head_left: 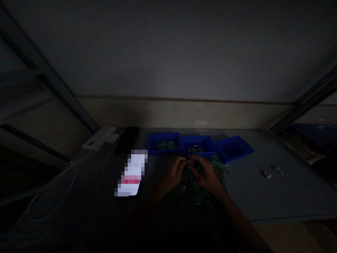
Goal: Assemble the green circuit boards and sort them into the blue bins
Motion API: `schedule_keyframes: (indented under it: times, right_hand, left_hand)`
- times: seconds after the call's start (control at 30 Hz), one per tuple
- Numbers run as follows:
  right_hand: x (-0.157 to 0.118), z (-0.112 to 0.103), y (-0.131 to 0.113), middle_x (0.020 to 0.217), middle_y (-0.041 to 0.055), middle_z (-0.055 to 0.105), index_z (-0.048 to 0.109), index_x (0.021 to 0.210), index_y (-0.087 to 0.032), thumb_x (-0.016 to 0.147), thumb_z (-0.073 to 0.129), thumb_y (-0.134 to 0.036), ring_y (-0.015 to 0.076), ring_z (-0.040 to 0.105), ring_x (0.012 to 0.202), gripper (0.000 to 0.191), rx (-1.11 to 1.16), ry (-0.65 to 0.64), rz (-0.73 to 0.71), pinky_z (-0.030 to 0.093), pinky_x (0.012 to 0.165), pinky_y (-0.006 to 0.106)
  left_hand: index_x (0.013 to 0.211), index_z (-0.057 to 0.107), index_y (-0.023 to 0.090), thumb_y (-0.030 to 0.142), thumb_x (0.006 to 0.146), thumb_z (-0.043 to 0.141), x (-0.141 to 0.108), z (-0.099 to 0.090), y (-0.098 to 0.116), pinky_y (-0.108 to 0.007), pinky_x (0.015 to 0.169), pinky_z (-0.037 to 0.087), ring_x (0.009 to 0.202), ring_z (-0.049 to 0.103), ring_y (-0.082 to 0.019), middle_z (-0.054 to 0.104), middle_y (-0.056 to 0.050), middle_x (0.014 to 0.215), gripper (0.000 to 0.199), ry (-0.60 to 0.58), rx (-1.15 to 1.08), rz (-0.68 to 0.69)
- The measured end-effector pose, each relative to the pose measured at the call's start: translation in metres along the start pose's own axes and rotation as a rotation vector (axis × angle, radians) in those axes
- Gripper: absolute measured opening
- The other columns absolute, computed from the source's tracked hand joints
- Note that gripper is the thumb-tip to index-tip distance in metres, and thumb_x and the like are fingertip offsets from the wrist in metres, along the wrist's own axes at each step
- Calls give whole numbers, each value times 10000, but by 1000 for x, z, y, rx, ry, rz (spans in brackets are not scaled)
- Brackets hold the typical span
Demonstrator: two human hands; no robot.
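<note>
My left hand [173,172] and my right hand [205,171] meet above a pile of small green and shiny pieces [196,193]. Between their fingertips is a small pale stick-like piece [188,162], pinched from both sides; its exact kind is too dark to tell. Just beyond the hands stands a blue tray [210,141] with several short whitish sticks [195,149] in it. To its left, another blue tray [154,151] contains green pieces [165,144]. A third blue tray [243,151] sits at an angle on the right, its inside dim.
A phone with a lit, blurred screen [134,172] lies left of my hands. Behind it are a dark flat object [127,138] and a white power strip [98,138] with cables [68,168]. Small crumpled bits [266,174] lie on the grey table [250,196] at right.
</note>
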State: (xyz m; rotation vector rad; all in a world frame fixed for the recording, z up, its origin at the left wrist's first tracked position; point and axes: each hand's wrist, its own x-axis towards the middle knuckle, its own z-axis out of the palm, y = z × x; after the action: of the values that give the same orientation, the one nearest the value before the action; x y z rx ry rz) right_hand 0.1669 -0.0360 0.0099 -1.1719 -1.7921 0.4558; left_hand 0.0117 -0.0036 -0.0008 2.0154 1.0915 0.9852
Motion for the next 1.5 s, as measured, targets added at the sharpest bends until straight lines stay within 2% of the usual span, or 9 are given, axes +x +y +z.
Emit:
schedule_keyframes:
  times: [0.2,0.43,0.67,0.8,0.97,1.07,1.27,1.4,1.5]
  right_hand:
    - [0,2,2,803,46,650,593,893,-185,836,497,-240,151,606,713,124,-38,-59,24,483,676,274]
    - [1,1,3,754,48,673,621,806,-172,868,456,-302,150,621,681,220,-50,3,80,470,634,260]
    - [1,2,-1,740,40,667,617,847,-176,873,443,-299,145,616,666,214,-43,-8,79,474,625,254]
    - [-1,4,2,756,26,638,541,1024,-179,819,525,-259,144,603,676,221,-61,-10,19,479,641,259]
    - [-2,7,2,802,43,628,544,913,-186,839,468,-193,143,589,700,106,-95,-66,-70,465,659,265]
    - [-2,7,2,803,53,640,554,899,-184,862,448,-218,153,598,716,117,-134,-63,-41,464,672,274]
    - [-1,4,4,727,55,632,557,791,-173,899,374,-246,157,594,676,225,-200,-29,-41,438,625,268]
    - [0,2,3,659,42,612,541,708,-176,910,343,-251,139,569,615,293,-207,-24,-54,421,586,252]
    - [-2,2,3,719,43,631,564,778,-178,897,385,-268,140,585,667,233,-168,-24,-41,445,633,254]
  left_hand:
    - [857,571,175,283,896,321,0,-1,0,-269,712,461,764,597,-141,637,-41,803,275,-34,15,-29]
    - [1080,514,175,288,819,505,-1,-2,1,-273,776,473,848,587,-134,629,-51,958,285,-12,-46,50]
    - [885,601,176,279,822,485,0,-5,6,-254,720,469,768,591,-130,653,-35,836,167,60,5,45]
    - [728,590,162,312,845,431,0,-8,8,-234,640,437,678,573,-123,626,-25,712,247,75,65,6]
    - [600,531,158,355,865,371,0,-5,5,-226,555,387,562,525,-110,559,-6,583,367,39,68,-47]
    - [629,552,159,348,873,358,0,-5,5,-234,580,403,598,555,-121,592,-14,620,365,25,26,-67]
    - [979,582,173,288,813,507,-1,-8,9,-248,732,461,792,598,-131,654,-34,879,216,50,-36,50]
    - [869,618,176,255,818,497,0,-7,6,-265,754,461,785,595,-138,654,-35,813,153,55,26,137]
    - [849,619,175,240,831,476,1,-5,1,-251,745,460,788,600,-134,658,-37,823,158,79,33,111]
